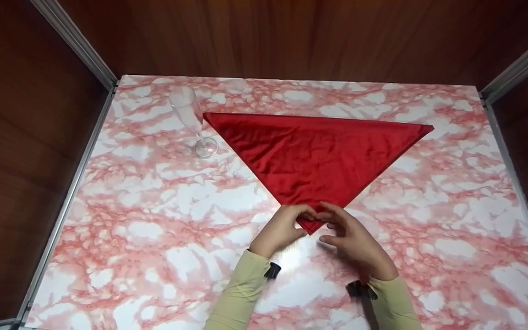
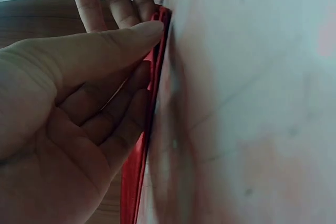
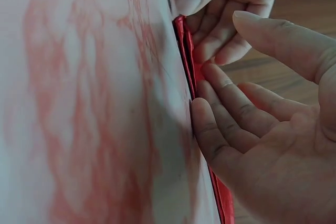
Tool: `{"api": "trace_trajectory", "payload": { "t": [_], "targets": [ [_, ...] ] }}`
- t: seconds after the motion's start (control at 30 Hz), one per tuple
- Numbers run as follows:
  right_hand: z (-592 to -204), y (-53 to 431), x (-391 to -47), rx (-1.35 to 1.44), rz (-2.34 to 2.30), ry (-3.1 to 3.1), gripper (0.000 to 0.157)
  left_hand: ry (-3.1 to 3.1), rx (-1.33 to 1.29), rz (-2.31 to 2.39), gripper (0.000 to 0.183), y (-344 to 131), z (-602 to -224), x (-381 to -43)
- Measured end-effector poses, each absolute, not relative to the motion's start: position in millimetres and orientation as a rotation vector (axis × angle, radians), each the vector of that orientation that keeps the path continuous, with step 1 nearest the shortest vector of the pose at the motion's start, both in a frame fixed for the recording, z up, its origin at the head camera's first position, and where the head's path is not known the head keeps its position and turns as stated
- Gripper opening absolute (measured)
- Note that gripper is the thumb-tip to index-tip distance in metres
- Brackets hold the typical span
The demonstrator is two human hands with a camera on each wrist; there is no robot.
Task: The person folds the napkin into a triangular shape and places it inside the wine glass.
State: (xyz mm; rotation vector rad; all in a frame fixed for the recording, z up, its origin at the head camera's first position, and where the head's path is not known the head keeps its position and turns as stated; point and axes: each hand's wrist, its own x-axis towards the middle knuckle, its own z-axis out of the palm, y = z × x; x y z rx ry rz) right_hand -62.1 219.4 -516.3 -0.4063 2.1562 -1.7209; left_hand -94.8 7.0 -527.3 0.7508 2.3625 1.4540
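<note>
A red satin cloth napkin [image 1: 314, 158], folded into a triangle, lies flat with its long edge at the back and a corner pointing toward the person. My left hand [image 1: 287, 227] is at the left of this near corner, curved fingertips resting on the fabric and the thumb beside the edge. Opposite it, my right hand [image 1: 353, 238] touches the cloth with loosely bent fingers, thumb held away from them. Both index fingertips nearly meet above the corner. In the left wrist view, the left thumb [image 2: 113, 45] overlaps the layered red edge [image 2: 152, 93].
A clear champagne flute [image 1: 190, 117] stands just left of the napkin's left corner. Under everything is a red-and-white marbled tabletop [image 1: 154, 243]. Brown wood panels [image 1: 291, 41] with metal frame strips enclose its back and sides.
</note>
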Motion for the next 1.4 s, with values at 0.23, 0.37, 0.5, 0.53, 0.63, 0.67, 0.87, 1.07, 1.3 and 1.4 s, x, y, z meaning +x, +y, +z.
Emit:
{"api": "trace_trajectory", "payload": {
  "t": [0.23, 0.37, 0.5, 0.53, 0.63, 0.67, 0.87, 1.07, 1.3, 1.4],
  "targets": [
    [-516.1, 220.2, -63.2, -0.384, -1.726, 2.145, 0.074, 2.408, 0.776, 1.428, 0.044, 9.1, -529.3, -95.5],
    [-516.5, 220.1, -63.2, -0.381, -1.729, 2.148, 0.074, 2.424, 0.749, 1.399, 0.043, 11.3, -528.7, -95.9],
    [-516.8, 220.2, -63.4, -0.381, -1.736, 2.145, 0.074, 2.449, 0.730, 1.380, 0.042, 13.5, -527.7, -96.0],
    [-516.5, 220.3, -63.4, -0.379, -1.738, 2.142, 0.074, 2.453, 0.727, 1.379, 0.042, 13.9, -527.6, -95.9],
    [-516.8, 221.1, -63.4, -0.375, -1.744, 2.138, 0.073, 2.455, 0.726, 1.387, 0.040, 15.2, -527.6, -95.6],
    [-516.8, 221.3, -63.4, -0.376, -1.744, 2.137, 0.073, 2.459, 0.729, 1.387, 0.039, 15.6, -527.6, -95.4],
    [-517.0, 221.5, -64.6, -0.393, -1.734, 2.140, 0.070, 2.554, 0.749, 1.346, 0.034, 17.6, -527.3, -94.7],
    [-519.3, 219.2, -69.1, -0.448, -1.707, 2.190, 0.066, 2.582, 0.741, 1.344, 0.034, 17.5, -525.6, -94.9],
    [-521.7, 216.8, -72.7, -0.522, -1.715, 2.233, 0.065, 2.508, 0.730, 1.326, 0.045, 14.5, -524.4, -94.8],
    [-521.2, 216.2, -72.3, -0.510, -1.734, 2.219, 0.064, 2.505, 0.741, 1.313, 0.049, 14.0, -523.4, -94.9]
  ]
}}
